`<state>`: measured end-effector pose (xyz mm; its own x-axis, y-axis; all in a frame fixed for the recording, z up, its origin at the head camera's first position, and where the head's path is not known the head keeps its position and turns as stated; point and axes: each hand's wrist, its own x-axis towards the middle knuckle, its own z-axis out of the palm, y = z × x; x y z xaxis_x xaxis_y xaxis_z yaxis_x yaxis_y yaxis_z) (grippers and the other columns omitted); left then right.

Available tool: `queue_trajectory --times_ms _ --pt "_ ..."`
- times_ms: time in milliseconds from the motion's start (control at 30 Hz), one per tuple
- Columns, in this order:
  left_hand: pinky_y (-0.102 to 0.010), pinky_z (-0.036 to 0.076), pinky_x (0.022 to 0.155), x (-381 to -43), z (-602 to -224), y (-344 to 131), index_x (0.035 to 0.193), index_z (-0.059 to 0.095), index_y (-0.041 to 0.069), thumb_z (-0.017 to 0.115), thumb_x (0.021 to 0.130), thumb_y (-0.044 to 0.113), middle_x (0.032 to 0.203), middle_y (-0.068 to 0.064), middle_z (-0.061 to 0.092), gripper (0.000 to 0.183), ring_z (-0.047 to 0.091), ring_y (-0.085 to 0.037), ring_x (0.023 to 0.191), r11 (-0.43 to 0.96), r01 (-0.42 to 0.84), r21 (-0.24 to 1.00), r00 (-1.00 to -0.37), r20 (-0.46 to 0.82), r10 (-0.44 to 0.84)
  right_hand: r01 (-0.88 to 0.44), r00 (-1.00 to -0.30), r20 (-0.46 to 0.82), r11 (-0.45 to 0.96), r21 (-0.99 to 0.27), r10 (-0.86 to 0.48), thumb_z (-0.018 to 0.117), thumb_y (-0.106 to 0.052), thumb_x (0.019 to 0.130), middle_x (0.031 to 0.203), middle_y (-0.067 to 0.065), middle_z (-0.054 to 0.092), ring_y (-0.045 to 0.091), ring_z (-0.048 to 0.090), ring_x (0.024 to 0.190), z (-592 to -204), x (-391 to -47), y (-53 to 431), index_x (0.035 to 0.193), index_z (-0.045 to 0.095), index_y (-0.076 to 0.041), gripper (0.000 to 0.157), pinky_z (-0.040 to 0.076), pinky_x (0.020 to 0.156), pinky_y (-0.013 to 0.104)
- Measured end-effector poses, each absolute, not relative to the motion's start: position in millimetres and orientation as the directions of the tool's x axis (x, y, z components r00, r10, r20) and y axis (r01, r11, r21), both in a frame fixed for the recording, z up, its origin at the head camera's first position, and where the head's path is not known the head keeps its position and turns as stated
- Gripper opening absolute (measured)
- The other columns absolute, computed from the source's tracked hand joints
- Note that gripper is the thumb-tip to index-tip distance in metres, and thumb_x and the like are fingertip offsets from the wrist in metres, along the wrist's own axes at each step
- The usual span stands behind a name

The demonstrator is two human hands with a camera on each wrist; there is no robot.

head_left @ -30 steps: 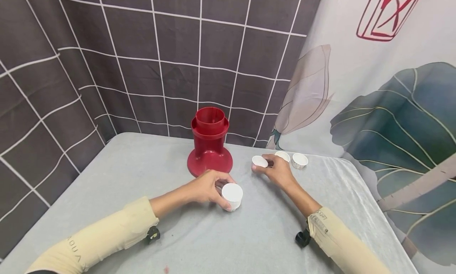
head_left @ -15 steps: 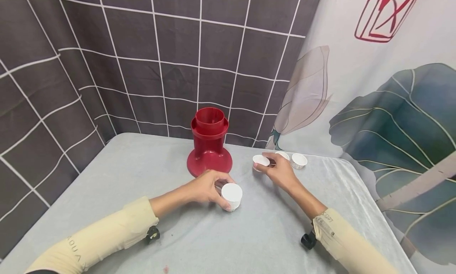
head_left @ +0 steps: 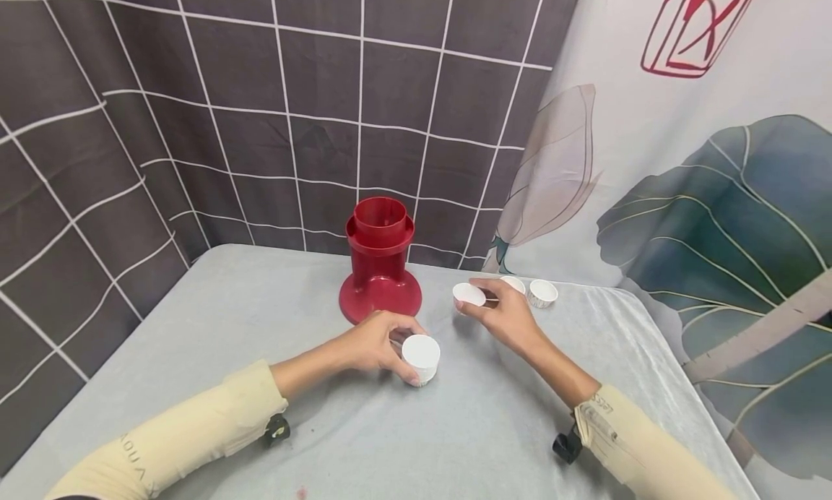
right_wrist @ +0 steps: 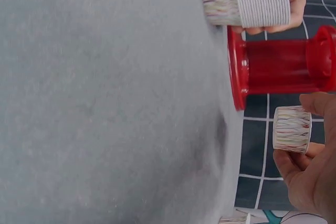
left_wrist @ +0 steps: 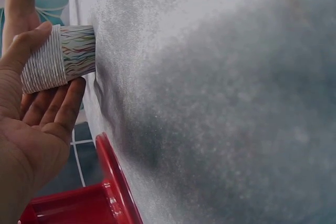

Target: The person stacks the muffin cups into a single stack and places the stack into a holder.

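Observation:
My left hand (head_left: pixel 379 343) grips a stack of nested white paper baking cups (head_left: pixel 421 355) near the middle of the table. In the left wrist view the stack (left_wrist: pixel 77 51) stands on the cloth, many rims packed together above one streaked cup wall. Thumb and fingers of my right hand (head_left: pixel 509 313) pinch a single paper baking cup (head_left: pixel 469 295) by its sides. The right wrist view shows this cup (right_wrist: pixel 292 129) apart from the tabletop, its wall streaked with thin coloured lines. Behind the right hand stand two more baking cups, one (head_left: pixel 513 284) partly hidden by it, the other (head_left: pixel 542 293) in plain sight.
A red plastic stand (head_left: pixel 380 269) with a round base and a tube-shaped top is behind my left hand. Grey cloth covers the table (head_left: pixel 403 442). A dark gridded curtain (head_left: pixel 312 110) and a printed white one (head_left: pixel 624 160) hang at the back.
My right hand has shifted slightly and now holds its baking cup a little to the left. The left hand and its stack keep their place.

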<state>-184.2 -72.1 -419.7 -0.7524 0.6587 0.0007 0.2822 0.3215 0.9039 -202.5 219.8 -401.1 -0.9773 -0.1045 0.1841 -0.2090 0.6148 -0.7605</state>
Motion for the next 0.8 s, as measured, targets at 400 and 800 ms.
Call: queue_trajectory --times_ms 400,800 --pt "-0.027 0.065 0.094 -185.0 -419.3 -72.9 0.122 0.083 0.018 0.104 0.079 0.019 0.116 0.002 0.083 0.048 0.078 -0.013 0.109 0.338 0.299 0.892 -0.75 0.0 0.662 -0.259 -0.966 0.21 0.56 -0.787 -0.151 0.091 -0.024 0.095 0.142 0.019 0.076 0.036 0.076 0.128 -394.4 -191.1 209.6 0.148 0.072 -0.002 0.061 0.063 0.113 0.053" --pt "-0.031 0.064 0.097 -184.3 -417.9 -72.6 0.121 0.083 0.019 0.104 0.078 0.02 0.114 0.004 0.084 0.047 0.08 -0.012 0.109 0.352 0.303 0.886 -0.752 -0.005 0.659 -0.287 -0.957 0.221 0.511 -0.81 -0.188 0.094 -0.024 0.092 0.141 0.017 0.075 0.033 0.079 0.122 -385.6 -174.6 197.3 0.143 0.075 -0.007 0.058 0.065 0.109 0.05"
